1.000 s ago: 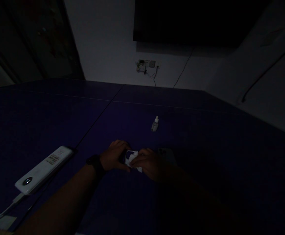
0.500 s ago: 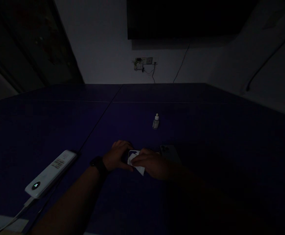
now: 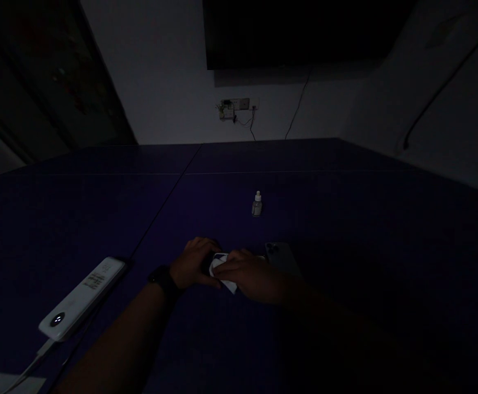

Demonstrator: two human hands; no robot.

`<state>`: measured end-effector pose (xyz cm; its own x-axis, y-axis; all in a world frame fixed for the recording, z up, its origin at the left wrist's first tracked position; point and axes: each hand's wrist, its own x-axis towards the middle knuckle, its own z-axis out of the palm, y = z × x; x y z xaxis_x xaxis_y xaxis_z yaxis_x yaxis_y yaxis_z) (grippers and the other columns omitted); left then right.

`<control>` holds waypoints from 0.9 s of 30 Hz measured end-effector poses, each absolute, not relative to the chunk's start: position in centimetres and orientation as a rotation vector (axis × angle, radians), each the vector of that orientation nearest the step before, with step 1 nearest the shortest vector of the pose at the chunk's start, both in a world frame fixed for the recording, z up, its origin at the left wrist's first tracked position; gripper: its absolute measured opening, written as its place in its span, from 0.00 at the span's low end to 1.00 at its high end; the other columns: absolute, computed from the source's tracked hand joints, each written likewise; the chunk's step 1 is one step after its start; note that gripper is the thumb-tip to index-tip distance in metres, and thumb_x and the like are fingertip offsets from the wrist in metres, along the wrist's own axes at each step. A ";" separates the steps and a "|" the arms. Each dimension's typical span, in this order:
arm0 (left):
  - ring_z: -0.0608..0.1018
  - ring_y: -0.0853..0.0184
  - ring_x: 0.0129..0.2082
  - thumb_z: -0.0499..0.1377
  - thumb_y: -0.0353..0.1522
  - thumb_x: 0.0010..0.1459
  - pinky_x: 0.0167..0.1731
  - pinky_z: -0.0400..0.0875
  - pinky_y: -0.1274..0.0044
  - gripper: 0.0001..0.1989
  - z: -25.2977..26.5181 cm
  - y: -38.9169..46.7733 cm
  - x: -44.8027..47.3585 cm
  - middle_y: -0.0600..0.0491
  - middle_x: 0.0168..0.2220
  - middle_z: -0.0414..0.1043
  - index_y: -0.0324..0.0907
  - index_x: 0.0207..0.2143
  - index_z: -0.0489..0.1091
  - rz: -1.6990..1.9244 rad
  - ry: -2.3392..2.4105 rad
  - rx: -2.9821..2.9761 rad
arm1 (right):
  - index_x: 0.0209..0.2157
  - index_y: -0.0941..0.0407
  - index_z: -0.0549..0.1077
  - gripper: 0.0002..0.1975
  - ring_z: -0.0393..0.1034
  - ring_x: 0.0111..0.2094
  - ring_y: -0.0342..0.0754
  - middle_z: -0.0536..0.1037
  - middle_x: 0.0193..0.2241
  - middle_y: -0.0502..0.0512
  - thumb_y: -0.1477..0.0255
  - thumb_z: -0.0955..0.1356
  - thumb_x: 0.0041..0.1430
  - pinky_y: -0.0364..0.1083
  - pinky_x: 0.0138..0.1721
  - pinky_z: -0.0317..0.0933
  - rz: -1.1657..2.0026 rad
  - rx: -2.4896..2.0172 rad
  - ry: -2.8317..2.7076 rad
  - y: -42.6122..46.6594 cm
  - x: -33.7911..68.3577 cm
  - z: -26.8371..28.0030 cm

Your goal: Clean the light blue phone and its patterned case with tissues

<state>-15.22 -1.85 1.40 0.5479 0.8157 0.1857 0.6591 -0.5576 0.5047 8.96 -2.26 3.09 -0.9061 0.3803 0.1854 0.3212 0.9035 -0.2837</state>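
Observation:
A flat phone case (image 3: 220,254) with a pale rim lies on the dark blue table, mostly covered by my hands. My left hand (image 3: 193,265) wears a black watch and grips the left end of the case between thumb and fingers. Over the case, my right hand (image 3: 257,277) presses a folded white tissue (image 3: 229,286) with its fingers closed on it. A phone (image 3: 285,258) lies just right of the case, partly behind my right hand. The room is dim, so the case's inner detail is hard to see.
Beyond my hands stands a small dropper bottle (image 3: 257,206) with a white top. At left lies a white power bank (image 3: 83,298) with a lit display and a plugged-in cable (image 3: 38,354). Wall sockets (image 3: 239,105) and a dark screen (image 3: 296,33) are at the back.
The view has shifted slightly. My right hand and the tissue have moved a little left over the case, while my left hand keeps its hold.

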 end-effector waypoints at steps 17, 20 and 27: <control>0.71 0.50 0.53 0.70 0.60 0.42 0.54 0.60 0.61 0.39 1.1 -1.7 -15.4 0.48 0.53 0.73 0.49 0.50 0.70 0.570 1.203 2.419 | 0.52 0.51 0.77 0.17 0.67 0.47 0.54 0.81 0.50 0.53 0.78 0.67 0.65 0.52 0.46 0.56 0.315 -0.651 -2.874 -2.1 9.4 3.7; 0.71 0.51 0.53 0.70 0.60 0.42 0.54 0.60 0.61 0.38 1.2 -1.7 -15.4 0.49 0.53 0.73 0.49 0.49 0.70 0.568 1.204 2.418 | 0.49 0.50 0.79 0.16 0.68 0.47 0.53 0.82 0.49 0.50 0.79 0.68 0.64 0.52 0.46 0.55 0.327 -0.591 -2.899 -2.0 9.5 3.7; 0.72 0.50 0.53 0.71 0.59 0.41 0.53 0.61 0.61 0.39 1.2 -1.7 -15.3 0.48 0.53 0.74 0.49 0.49 0.70 0.563 1.208 2.423 | 0.52 0.50 0.78 0.18 0.67 0.47 0.53 0.81 0.51 0.51 0.80 0.68 0.64 0.52 0.45 0.55 0.289 -0.643 -2.879 -2.1 9.4 3.9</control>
